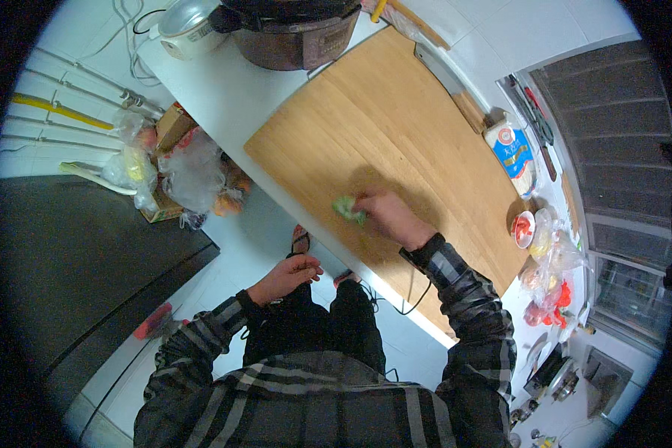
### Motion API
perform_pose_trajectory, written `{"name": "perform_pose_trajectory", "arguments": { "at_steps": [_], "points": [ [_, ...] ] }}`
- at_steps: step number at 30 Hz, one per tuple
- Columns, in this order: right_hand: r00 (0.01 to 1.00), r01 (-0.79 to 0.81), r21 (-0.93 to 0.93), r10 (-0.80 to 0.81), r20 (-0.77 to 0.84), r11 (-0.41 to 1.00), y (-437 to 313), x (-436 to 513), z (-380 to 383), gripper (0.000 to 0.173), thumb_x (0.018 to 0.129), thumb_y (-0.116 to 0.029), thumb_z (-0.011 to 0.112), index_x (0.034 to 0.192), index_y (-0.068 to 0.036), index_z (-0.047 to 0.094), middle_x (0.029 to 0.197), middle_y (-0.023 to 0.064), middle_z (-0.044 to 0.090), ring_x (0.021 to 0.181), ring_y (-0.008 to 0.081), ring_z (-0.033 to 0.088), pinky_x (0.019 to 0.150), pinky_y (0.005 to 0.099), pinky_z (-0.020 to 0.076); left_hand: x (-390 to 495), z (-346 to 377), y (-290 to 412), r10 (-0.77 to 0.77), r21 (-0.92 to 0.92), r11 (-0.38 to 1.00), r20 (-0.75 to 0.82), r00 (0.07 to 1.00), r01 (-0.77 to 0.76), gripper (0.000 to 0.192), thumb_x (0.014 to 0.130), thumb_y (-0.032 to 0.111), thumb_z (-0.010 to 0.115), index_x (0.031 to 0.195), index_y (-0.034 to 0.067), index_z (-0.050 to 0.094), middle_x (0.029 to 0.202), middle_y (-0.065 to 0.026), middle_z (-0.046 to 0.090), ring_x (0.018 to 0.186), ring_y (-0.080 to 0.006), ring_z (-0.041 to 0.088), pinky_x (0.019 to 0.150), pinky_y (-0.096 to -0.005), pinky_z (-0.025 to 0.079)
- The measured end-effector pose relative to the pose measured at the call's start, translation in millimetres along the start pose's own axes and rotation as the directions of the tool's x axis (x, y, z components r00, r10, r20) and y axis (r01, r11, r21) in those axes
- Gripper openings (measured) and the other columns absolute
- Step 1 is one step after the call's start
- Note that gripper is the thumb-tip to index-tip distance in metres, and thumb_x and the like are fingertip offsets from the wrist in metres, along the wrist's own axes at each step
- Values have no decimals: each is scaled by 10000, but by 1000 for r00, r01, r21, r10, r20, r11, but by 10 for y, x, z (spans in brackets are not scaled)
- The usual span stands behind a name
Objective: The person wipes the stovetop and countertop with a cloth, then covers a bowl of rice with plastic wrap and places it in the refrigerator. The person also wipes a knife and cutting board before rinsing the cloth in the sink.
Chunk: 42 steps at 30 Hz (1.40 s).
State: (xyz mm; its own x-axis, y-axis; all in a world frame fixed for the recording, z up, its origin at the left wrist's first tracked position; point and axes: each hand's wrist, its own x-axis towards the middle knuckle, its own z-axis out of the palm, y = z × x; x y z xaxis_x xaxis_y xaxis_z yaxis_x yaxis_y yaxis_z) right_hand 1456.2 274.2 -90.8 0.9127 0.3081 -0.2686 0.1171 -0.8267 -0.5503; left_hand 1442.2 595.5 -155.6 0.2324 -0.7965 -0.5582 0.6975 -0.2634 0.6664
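Observation:
My right hand (pixel 389 215) is over the large wooden board (pixel 336 129), gripping a small crumpled green-and-white cloth (pixel 347 209). Motion blur softens the hand and the cloth, so the fabric cannot be made out well. The cloth lies at the board's near part, touching or just above the surface. In front of my body hangs my left hand (pixel 287 276), loosely curled with nothing in it. It is off the counter, above the floor and my legs.
A cleaver (pixel 453 89) lies along the board's far edge, beside a blue-and-white food packet (pixel 512 154). A small bowl (pixel 522 229) with red contents stands at right. A dark electric cooker (pixel 297 39) and a smaller pot (pixel 193 33) occupy the back left. Bagged produce (pixel 193 168) sits below.

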Motion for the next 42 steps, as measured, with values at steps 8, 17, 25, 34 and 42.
{"name": "perform_pose_trajectory", "arguments": {
  "at_steps": [8, 17, 25, 34, 42],
  "points": [
    [933, 189, -196, -239, -269, 962, -276, 843, 327, 258, 761, -83, 651, 1012, -107, 704, 1100, 149, 673, 1052, 335, 638, 944, 440, 504, 128, -78, -6, 21, 144, 989, 0, 1000, -21, 283, 1039, 173, 538, 1256, -8, 564, 1156, -88, 653, 1060, -186, 629, 948, -325, 511],
    [965, -80, 58, 92, -245, 995, -86, -668, 137, 188, 711, -77, 665, 891, -77, 720, 954, 160, 655, 982, 374, 619, 889, 453, 518, 221, 132, -39, -109, 54, 993, 112, 988, 104, 299, 1057, 252, 497, 1237, 31, 588, 1185, -91, 649, 1096, -196, 623, 954, -341, 498],
    [843, -131, -11, 106, -527, 991, 121, -967, 289, 345, 721, -7, 661, 1053, -93, 706, 1186, 135, 639, 1222, 325, 537, 1074, 436, 426, 327, 597, -85, -217, 50, 976, 210, 953, 211, 350, 1066, 299, 476, 1267, 31, 577, 1258, -122, 631, 1171, -232, 604, 1008, -364, 481],
    [609, -193, 146, 235, -758, 970, 811, -1558, 422, 285, 812, 57, 634, 1076, -36, 686, 1004, 142, 679, 993, 329, 628, 886, 379, 510, 612, 994, -461, -144, -82, 981, 306, 941, 177, 456, 1075, 344, 441, 1352, -8, 526, 1368, -155, 570, 1260, -273, 563, 1086, -414, 450],
    [729, -62, 161, 155, -667, 985, 268, -1784, 1050, 335, 748, 86, 651, 1036, -72, 715, 1069, 142, 634, 1017, 336, 596, 863, 392, 508, 685, 1187, -586, -136, -373, 906, 192, 972, 200, 413, 1081, 270, 400, 1324, -38, 530, 1334, -185, 593, 1236, -286, 586, 1080, -406, 471]
  ]
}}
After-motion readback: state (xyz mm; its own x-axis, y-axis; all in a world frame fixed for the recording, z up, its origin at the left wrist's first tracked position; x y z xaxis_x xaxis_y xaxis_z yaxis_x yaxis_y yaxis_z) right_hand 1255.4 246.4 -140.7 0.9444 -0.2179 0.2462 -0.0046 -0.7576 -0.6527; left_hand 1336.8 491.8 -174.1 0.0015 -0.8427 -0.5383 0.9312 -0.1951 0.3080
